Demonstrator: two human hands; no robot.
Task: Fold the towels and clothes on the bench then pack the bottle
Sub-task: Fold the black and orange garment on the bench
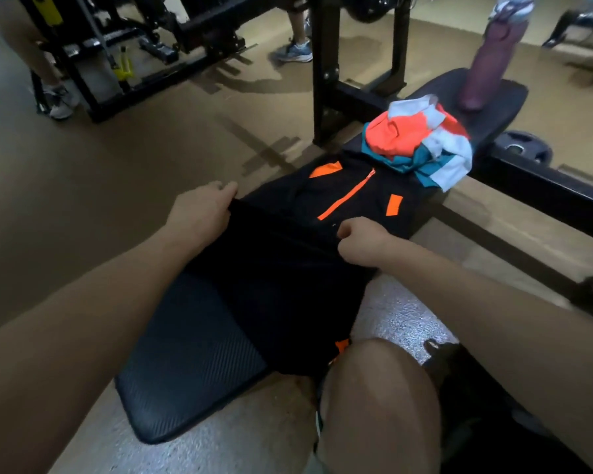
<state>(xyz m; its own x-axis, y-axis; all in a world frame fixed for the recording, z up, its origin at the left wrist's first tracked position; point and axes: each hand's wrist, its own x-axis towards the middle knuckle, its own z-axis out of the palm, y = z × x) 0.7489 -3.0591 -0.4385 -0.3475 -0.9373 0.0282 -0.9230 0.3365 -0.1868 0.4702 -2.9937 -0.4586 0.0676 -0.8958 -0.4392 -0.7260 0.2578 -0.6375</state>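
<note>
A black top with an orange zip and orange patches (343, 196) lies along the black padded bench (192, 354). Its near half is lifted and folded toward the collar. My left hand (202, 210) grips the folded edge at the left side. My right hand (363, 239) pinches the same edge near the zip's lower end. Beyond the top sits a crumpled pile of orange, teal and pale blue cloth (421, 142). A dark maroon bottle (486, 63) stands at the bench's far end.
A black rack upright (324, 73) stands just left of the bench, and a weight plate (524, 148) lies to its right. My bare knee (380, 398) is at the bench's near right. Other people's legs and shoes (295, 49) are on the tan floor beyond.
</note>
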